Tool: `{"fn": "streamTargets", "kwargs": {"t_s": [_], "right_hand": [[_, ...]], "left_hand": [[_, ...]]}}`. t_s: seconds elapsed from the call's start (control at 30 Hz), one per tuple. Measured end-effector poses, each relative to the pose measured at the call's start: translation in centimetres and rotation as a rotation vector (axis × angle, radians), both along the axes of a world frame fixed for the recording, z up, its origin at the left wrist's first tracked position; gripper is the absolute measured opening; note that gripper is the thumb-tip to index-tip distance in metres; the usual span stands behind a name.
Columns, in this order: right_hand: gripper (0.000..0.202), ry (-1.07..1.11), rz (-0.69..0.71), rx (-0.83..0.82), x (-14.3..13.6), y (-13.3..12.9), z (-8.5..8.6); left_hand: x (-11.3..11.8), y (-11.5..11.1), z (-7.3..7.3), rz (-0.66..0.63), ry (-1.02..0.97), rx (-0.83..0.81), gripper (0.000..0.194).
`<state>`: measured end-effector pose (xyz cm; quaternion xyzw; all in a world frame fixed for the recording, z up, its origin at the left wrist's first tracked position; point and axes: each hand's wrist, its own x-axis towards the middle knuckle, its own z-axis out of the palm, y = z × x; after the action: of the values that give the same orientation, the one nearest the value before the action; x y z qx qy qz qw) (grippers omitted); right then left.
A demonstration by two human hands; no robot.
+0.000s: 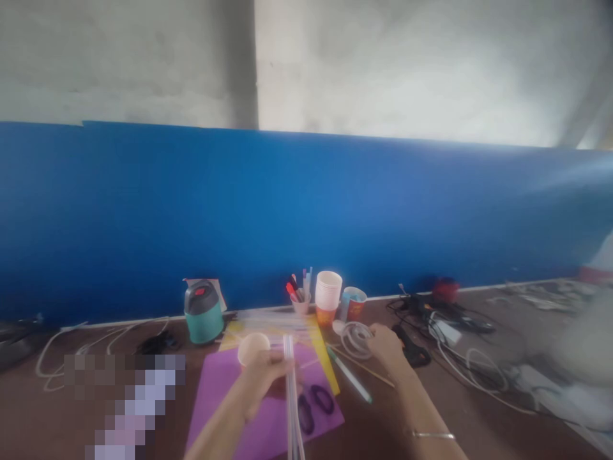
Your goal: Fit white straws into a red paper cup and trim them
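My left hand point(268, 374) is closed around a bundle of long, thin, whitish strips point(290, 409), possibly straws, held upright over a purple sheet point(211, 402). Just behind that hand stands a paper cup point(253, 348). My right hand point(384, 345) grips the edge of a roll of clear tape point(357, 340); a second roll may overlap it, but blur hides this. Scissors with dark handles point(322, 399) lie on the purple sheet, partly behind the strips. Between my hands lies a white pen with green ends point(352, 377), beside a thin wooden stick point(380, 374).
A yellow sheet point(330, 370) shows under the purple one. Behind are a pen cup point(301, 306), stacked paper cups point(328, 291), a cup with blue contents point(355, 306) and a turquoise flask point(204, 322). Tangled cables point(460, 358) lie right; a blue partition point(287, 204) borders the back.
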<state>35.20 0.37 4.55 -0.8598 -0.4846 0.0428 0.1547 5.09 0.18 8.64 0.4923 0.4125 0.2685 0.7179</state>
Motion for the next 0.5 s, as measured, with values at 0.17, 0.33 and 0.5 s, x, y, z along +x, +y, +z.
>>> {"fn": "streamTargets", "kwargs": {"t_s": [0.17,0.33,0.5], "right_hand": [[0.022,-0.006,-0.03,0.007,0.7,0.1,0.0],[0.029,0.071,0.055,-0.02,1.3,0.1,-0.5],[0.025,0.042,0.114,0.068,1.3,-0.3,-1.1]], "left_hand": [[-0.1,-0.2,0.4,0.034,0.011,0.021,0.042],[-0.2,-0.3,0.5,0.04,-0.004,0.019,0.04],[-0.2,-0.3,0.7,0.036,-0.007,0.017,0.04]]}}
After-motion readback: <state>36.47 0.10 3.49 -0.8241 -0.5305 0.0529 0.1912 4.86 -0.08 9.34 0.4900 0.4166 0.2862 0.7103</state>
